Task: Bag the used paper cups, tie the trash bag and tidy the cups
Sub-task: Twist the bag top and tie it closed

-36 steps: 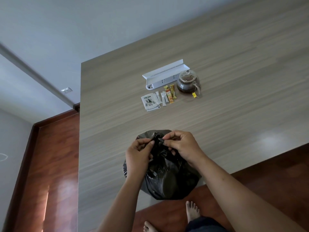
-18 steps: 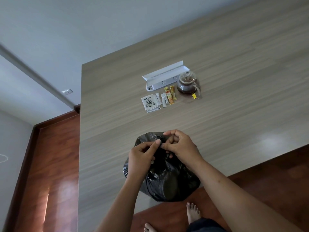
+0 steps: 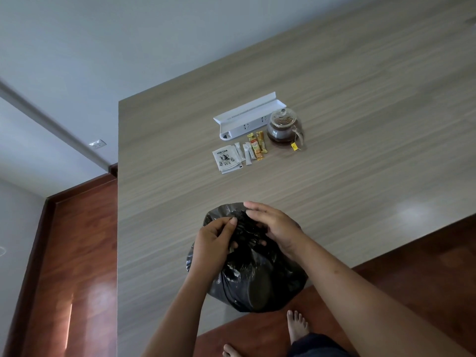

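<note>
A black trash bag (image 3: 251, 274) sits at the near edge of the wooden surface (image 3: 360, 124), and its bulging lower part hangs a little over that edge. Both hands are at the gathered top of the bag. The left hand (image 3: 215, 240) is on the left side of the bunched plastic; its fingers are curled and its grip pinches the crumpled top between thumb and fingertips. The right hand (image 3: 277, 228) is on the right side, with its fingers lying over the far part of the bag top and the thumb pressing into the plastic, so its grip is also closed around the bunched material. The 2 hands are close, with only the dark folds of plastic between them. I cannot tell if a knot is already made there, because the folds are too dark. No paper cups show outside the bag. Farther on the surface, well apart from the bag, a white power strip (image 3: 247, 119) lies at an angle. Just to its right stands a glass teapot (image 3: 283, 124) with dark tea and a yellow tag. Near these lie a white tea packet (image 3: 228, 159) and several small sachets (image 3: 253, 148), some white and some orange. Below the surface edge, bare feet (image 3: 297, 324) stand on the red-brown wooden floor (image 3: 72, 253).
</note>
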Motion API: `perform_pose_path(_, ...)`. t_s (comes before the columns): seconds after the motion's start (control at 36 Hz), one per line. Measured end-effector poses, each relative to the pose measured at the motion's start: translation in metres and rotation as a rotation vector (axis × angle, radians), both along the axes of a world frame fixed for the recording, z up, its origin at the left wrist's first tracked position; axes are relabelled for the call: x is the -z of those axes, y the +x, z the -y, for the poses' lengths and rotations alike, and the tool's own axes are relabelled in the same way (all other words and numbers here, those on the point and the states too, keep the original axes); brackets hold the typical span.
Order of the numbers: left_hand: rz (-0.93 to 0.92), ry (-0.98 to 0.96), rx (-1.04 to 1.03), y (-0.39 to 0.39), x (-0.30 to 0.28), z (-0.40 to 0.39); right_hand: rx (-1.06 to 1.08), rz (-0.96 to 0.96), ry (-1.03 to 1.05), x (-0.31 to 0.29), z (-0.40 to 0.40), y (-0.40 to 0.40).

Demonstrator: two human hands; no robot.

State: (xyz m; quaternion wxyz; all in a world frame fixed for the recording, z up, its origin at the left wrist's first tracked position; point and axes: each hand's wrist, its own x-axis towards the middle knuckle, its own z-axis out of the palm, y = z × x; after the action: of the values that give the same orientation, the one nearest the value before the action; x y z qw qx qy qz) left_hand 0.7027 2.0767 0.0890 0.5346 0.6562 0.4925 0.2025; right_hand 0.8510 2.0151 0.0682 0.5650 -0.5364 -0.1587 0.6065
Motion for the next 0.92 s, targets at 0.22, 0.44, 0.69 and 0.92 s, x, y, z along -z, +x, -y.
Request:
perform_pose_path(0.22,-0.009,-0.05,-0.109,0.001,0.0,-0.005,0.17,0.24,-0.014,0.003,-0.004,-0.007)
perform_pose_path(0.44,-0.021,-0.235,-0.29,0.001,0.007,-0.021,0.228,1.067,0.281,0.009,0.009,-0.016)
perform_pose_path(0.69,-0.011,-0.262,-0.313,0.003,0.003,-0.027,-0.317,1.516,0.476,0.019,0.006,-0.006)
perform_pose_path(0.92,0.072,-0.267,-0.246,0.002,0.002,-0.026,-0.679,1.229,0.211,0.007,-0.01,0.002)
